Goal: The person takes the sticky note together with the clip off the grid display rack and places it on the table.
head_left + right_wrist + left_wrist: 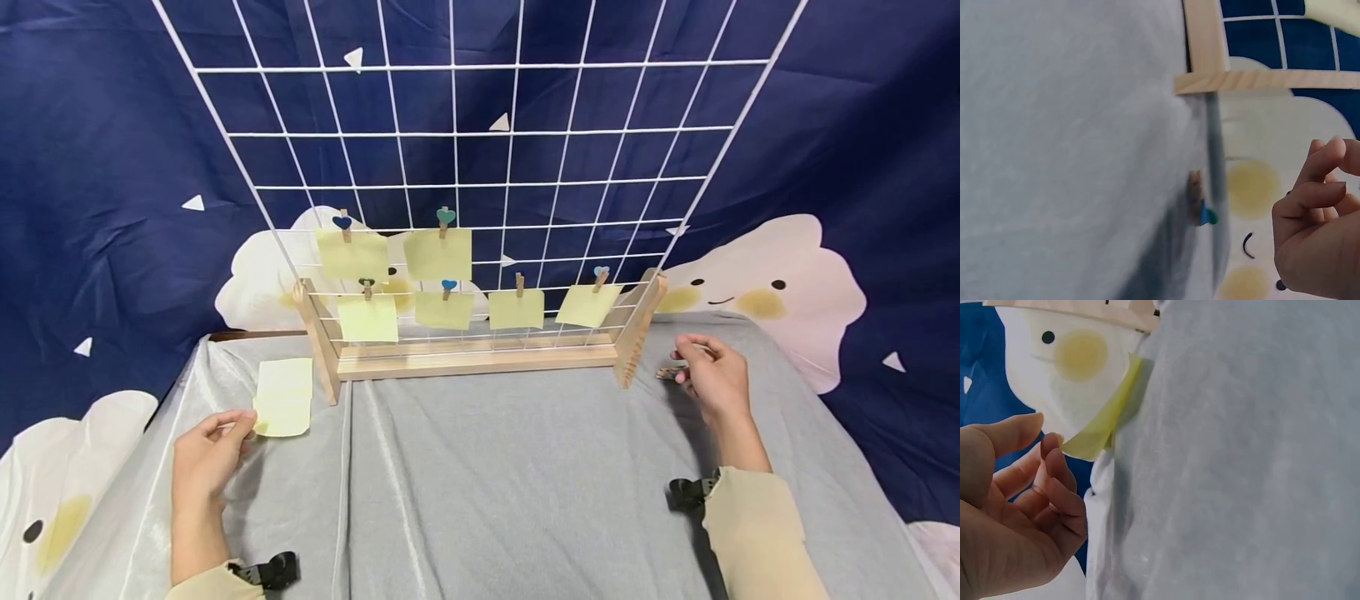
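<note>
My left hand (208, 457) pinches the near left corner of a yellow sticky note (283, 417) at the table's left side. In the left wrist view, that note (1105, 422) bends up toward the fingertips. My right hand (716, 377) hovers beside the right end of the rack, fingers loosely bent. Just by its fingertips are small wooden clothespins (667, 372). In the right wrist view, clothespins (1195, 190) with blue and green decorations lie on the cloth, apart from the right hand (1316, 219), with nothing visible between its fingers.
A white wire grid (480, 133) stands in a wooden base (480, 360). Several yellow notes (437, 257) hang on it in two rows, each under a clothespin (446, 218). Grey cloth (510, 483) covers the table. Behind is a navy curtain (97, 167) with cloud faces.
</note>
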`<state>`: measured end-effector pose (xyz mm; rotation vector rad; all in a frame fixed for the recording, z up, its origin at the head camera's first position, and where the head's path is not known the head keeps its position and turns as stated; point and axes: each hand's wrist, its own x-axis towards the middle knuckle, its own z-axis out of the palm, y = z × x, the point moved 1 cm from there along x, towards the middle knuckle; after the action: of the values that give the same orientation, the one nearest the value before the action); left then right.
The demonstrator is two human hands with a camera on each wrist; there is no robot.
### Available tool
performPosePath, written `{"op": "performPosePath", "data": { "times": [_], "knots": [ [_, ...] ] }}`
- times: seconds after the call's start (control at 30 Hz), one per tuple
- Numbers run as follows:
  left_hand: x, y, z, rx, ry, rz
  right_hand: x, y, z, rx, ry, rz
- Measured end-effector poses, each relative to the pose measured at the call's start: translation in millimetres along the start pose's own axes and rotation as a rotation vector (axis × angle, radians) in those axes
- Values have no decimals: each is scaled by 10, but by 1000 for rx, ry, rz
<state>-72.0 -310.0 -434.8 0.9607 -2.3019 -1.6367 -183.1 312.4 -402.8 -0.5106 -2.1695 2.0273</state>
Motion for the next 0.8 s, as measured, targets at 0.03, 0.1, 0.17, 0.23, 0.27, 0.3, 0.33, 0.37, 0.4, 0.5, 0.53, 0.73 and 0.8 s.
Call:
{"op": "performPosePath", "data": {
  "times": [0.03, 0.1, 0.17, 0.23, 0.27, 0.3, 0.33, 0.37, 0.4, 0.5, 0.53, 0.73, 0.8],
  "knots": [
    [-5, 11, 1, 1, 3, 5, -12, -21, 10, -1, -8, -8],
    [-17, 31, -1, 10, 13, 21, -34, -66, 29, -15, -14, -32],
    [-28, 47, -11, 34, 36, 44, -55, -116, 54, -29, -13, -49],
    [-33, 53, -23, 58, 60, 63, -73, -165, 79, -44, -9, -62],
    [-35, 53, -29, 63, 71, 67, -82, -188, 93, -51, -6, -69],
    [-36, 50, -35, 71, 81, 70, -92, -209, 108, -47, -7, -73],
    [-35, 48, -40, 75, 88, 70, -98, -229, 123, -43, -11, -79],
    [-34, 47, -42, 76, 91, 69, -105, -246, 136, -38, -15, -86],
    [-33, 45, -43, 80, 93, 66, -113, -262, 151, -31, -22, -95],
    [-33, 52, -37, 101, 88, 72, -136, -300, 191, 4, -45, -114],
    [-35, 61, -30, 107, 87, 76, -143, -312, 205, 13, -51, -121],
    [-61, 158, 41, 49, 67, 90, -185, -414, 293, 48, -75, -165],
    [-75, 195, 74, 38, 64, 99, -201, -455, 318, 50, -82, -180]
  ]
}}
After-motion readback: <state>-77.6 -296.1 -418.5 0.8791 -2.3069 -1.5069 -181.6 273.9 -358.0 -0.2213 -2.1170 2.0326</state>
